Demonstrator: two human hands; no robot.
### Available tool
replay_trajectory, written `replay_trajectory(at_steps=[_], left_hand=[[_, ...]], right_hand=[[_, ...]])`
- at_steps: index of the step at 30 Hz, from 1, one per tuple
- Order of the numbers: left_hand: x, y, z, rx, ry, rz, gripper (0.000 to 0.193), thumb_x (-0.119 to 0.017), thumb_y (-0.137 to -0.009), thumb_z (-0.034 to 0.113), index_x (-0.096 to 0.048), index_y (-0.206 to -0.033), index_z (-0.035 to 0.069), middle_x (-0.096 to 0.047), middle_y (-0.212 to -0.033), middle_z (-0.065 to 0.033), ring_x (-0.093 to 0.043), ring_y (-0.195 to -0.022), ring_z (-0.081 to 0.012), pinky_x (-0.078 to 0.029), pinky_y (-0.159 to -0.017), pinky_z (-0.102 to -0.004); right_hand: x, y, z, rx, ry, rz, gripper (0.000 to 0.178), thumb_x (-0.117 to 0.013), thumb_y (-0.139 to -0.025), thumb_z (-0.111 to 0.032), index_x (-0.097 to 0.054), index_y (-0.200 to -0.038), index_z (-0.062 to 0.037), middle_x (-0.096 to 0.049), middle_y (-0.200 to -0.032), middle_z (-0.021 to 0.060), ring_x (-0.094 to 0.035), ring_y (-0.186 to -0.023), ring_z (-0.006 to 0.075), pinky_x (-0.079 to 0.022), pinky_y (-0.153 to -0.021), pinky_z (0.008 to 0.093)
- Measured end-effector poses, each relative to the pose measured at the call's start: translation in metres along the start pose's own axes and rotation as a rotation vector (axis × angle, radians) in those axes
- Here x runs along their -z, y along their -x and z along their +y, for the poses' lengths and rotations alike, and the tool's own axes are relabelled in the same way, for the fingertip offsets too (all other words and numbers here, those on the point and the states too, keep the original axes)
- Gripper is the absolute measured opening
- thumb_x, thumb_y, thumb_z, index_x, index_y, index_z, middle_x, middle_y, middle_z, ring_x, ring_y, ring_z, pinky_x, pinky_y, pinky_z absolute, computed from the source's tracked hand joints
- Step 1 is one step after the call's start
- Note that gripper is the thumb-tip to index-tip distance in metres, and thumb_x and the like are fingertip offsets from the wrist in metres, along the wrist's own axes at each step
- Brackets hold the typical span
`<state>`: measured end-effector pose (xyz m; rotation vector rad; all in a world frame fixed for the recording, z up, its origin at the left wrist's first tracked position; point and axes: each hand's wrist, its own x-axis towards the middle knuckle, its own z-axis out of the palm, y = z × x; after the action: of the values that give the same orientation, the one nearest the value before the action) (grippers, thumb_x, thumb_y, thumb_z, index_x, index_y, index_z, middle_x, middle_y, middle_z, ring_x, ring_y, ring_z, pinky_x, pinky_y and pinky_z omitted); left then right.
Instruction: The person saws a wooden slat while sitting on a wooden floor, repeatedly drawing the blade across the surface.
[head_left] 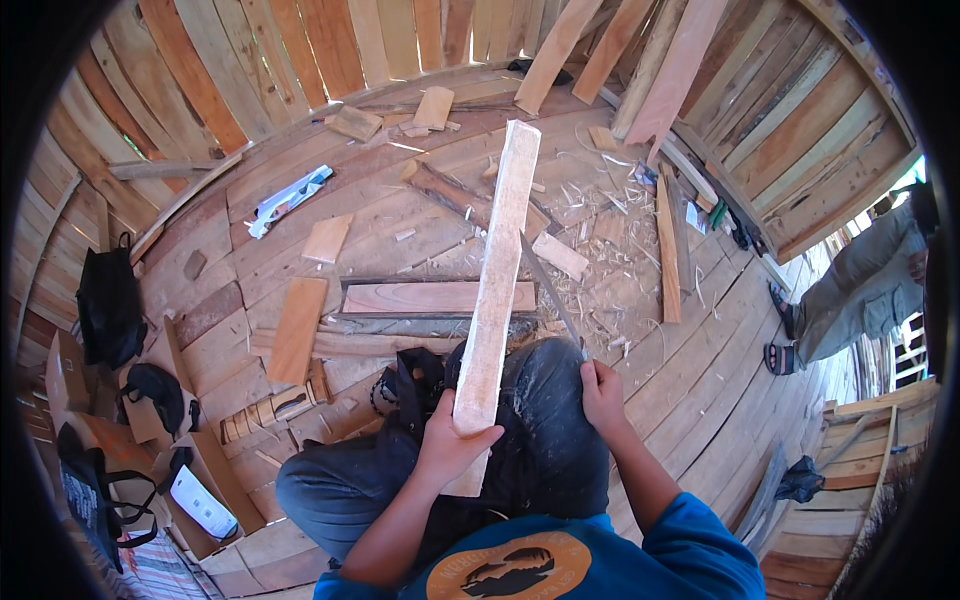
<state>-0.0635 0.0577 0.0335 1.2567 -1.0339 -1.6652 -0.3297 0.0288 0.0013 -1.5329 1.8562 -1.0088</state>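
Observation:
A long, rough, pale wooden bar [497, 270] slants up and away from my lap. My left hand [453, 447] is closed around its near end, thumb across the face. My right hand [603, 398], beside my right knee, is closed on a long-bladed knife [553, 292]; its handle is mostly hidden in the fist. The blade runs up and to the left, and its tip end meets or passes behind the bar's right edge; I cannot tell which. Beyond my knees, a reddish plank [410, 297] lies between darker strips on the floor.
Wood shavings [620, 215] and offcuts litter the plank floor. A split log [445, 192] lies ahead. Boards [668, 245] lie and lean at the right, near a standing person's legs [850, 290]. Cardboard boxes [230, 480] and a black bag [110, 305] stand at the left.

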Motion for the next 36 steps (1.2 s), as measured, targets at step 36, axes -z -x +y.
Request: replay_trajectory(at_steps=[36], left_hand=[[-0.003,0.003,-0.020,0.052,-0.208,-0.170,0.028,-0.056,-0.089,0.001,-0.035,-0.107,0.004,-0.064,-0.095,-0.0161,-0.067,-0.083,-0.0204,-0.054,-0.069,-0.0302]], right_hand=[[-0.001,0.004,-0.007,0.058,0.063,0.078,0.041,-0.061,-0.088,-0.035,-0.060,-0.075,0.0039,-0.050,-0.055,0.0224,-0.054,-0.051,0.0387,-0.039,-0.049,0.0424]])
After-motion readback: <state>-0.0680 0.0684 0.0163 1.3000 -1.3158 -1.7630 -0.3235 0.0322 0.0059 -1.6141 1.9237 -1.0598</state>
